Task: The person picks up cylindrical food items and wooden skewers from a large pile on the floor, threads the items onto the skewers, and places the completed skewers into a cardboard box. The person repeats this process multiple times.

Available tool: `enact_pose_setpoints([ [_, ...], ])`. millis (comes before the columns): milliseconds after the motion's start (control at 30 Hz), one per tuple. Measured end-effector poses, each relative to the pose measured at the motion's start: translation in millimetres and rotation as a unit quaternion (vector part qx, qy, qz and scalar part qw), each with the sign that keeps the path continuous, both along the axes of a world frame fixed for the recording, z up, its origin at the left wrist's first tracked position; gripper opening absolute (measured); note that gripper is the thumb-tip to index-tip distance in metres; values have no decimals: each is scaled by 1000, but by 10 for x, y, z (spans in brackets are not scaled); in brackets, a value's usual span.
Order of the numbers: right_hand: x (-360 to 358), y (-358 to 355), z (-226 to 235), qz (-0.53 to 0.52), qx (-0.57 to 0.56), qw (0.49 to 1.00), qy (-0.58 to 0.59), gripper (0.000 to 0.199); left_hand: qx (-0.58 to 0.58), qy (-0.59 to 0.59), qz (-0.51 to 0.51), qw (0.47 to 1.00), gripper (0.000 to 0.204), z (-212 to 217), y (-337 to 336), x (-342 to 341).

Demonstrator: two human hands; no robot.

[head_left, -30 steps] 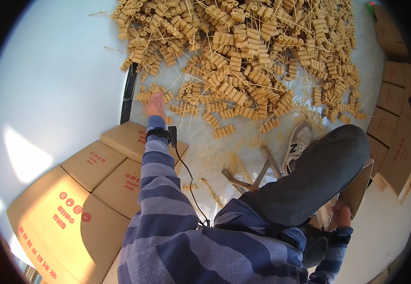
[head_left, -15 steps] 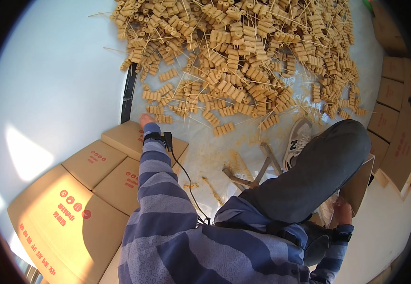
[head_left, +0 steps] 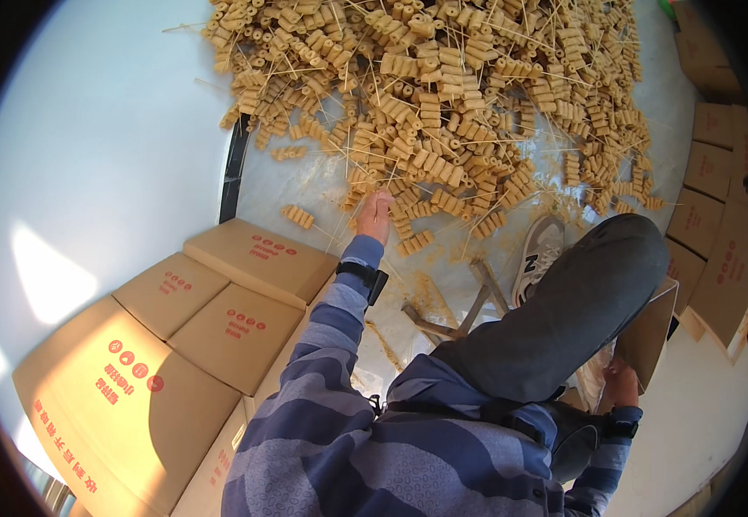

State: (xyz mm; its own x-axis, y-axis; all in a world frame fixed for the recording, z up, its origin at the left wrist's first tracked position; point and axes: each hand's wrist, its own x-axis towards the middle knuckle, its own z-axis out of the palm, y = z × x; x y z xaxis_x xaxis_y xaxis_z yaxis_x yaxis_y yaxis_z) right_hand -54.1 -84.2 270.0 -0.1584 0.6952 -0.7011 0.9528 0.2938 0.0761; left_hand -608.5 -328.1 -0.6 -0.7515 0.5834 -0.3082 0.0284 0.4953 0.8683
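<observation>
A large heap of tan, ridged, roll-shaped snacks on thin sticks (head_left: 443, 112) covers the far floor. At its near edge is my left hand (head_left: 374, 217), back upward, against the nearest skewers. Its fingers point down and away, mostly hidden, so what they hold cannot be made out. One loose skewer (head_left: 297, 215) lies left of that hand. Low on the right, my right hand (head_left: 622, 382) is closed at the edge of a clear plastic bag (head_left: 594, 376) in an open cardboard box (head_left: 655, 336). My leg hides part of the box.
Closed cardboard boxes (head_left: 240, 332) with red print stand at the left, beside a white wall (head_left: 107, 146). More cartons (head_left: 706, 215) are stacked at the right. Small wooden legs (head_left: 469, 310) stand near my shoe (head_left: 539, 258). Crumbs lie on the floor sheet.
My left hand has moved right, from above the box corner to the heap's near edge. Several skewers have gone from the left edge, leaving one behind. My right hand has stayed at the bag.
</observation>
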Motion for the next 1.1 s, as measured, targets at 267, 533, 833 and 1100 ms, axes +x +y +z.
enact_pose_setpoints([
  [267, 18, 21, 13, 2, -5, 1000, 6, 15, -2, 54, 146, 988, 28, 467, -370, 277],
  [533, 32, 20, -9, 11, 4, 1000, -14, 13, -290, 160, 238, 913, 31, -633, -1269, -798],
  [833, 7, 34, 19, -18, -5, 1000, 12, 15, -9, 68, 75, 995, 30, 558, -167, 76],
  [1100, 66, 31, -5, 7, -3, 1000, -4, 16, -179, 207, 144, 951, 26, 36, -513, -1452],
])
